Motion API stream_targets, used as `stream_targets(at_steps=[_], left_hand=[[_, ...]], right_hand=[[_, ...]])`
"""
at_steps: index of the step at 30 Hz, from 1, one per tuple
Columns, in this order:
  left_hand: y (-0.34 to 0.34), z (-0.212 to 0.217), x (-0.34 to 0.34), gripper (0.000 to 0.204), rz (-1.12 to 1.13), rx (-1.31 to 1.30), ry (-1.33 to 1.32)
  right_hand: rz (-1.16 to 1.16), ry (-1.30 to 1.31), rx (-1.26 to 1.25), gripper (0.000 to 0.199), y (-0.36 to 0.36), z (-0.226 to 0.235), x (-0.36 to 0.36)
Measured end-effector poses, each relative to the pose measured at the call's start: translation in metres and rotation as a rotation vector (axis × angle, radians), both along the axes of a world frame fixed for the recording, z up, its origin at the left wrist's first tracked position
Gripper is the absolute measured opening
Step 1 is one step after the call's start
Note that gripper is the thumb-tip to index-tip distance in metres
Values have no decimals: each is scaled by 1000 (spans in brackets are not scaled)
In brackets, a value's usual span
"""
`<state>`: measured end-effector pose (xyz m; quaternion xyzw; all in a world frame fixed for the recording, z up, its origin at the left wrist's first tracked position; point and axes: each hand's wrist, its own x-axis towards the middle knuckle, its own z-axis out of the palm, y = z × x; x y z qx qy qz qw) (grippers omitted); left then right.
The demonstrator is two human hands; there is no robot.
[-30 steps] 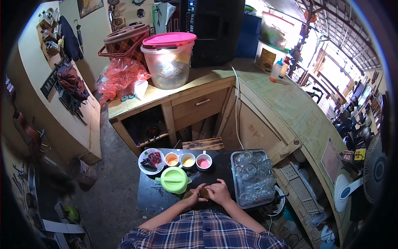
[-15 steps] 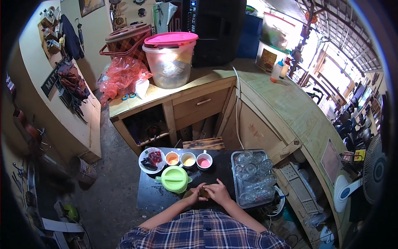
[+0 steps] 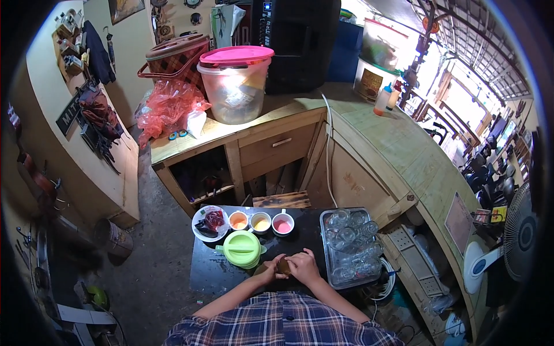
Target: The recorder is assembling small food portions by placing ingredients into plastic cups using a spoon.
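Both my hands meet over the near part of a black tabletop (image 3: 210, 277). Between them is a small brown, rounded thing (image 3: 284, 266), mostly covered by fingers; its kind cannot be made out. My left hand (image 3: 270, 271) curls around its left side. The fingers of my right hand (image 3: 303, 267) press on it from the right. Just left of my hands stands a light green lidded pitcher (image 3: 242, 249). Behind it are white cups holding orange (image 3: 238, 219), pale yellow (image 3: 260, 222) and pink (image 3: 283, 224) contents.
A white bowl (image 3: 200, 230) with dark red and black plastic-wrapped items stands at the table's far left. On the right, a clear tray (image 3: 330, 271) holds several glass mugs (image 3: 352, 236). Wooden counters (image 3: 271, 130) bound the far and right sides; a fan (image 3: 516, 230) stands far right.
The view shifts very slightly. My right fingers move a little on the brown thing, while both hands stay around it in the same place.
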<state>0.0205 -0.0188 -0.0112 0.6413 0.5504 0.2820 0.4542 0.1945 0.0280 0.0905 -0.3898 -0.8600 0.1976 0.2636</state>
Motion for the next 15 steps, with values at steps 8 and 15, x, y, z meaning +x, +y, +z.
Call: stream_targets(at_steps=[8, 15], left_hand=[[-1, 7, 0, 92, -4, 21, 87], [-2, 25, -2, 95, -23, -51, 67]], right_hand=[[23, 75, -87, 11, 4, -7, -2], [22, 141, -217, 12, 3, -9, -5]])
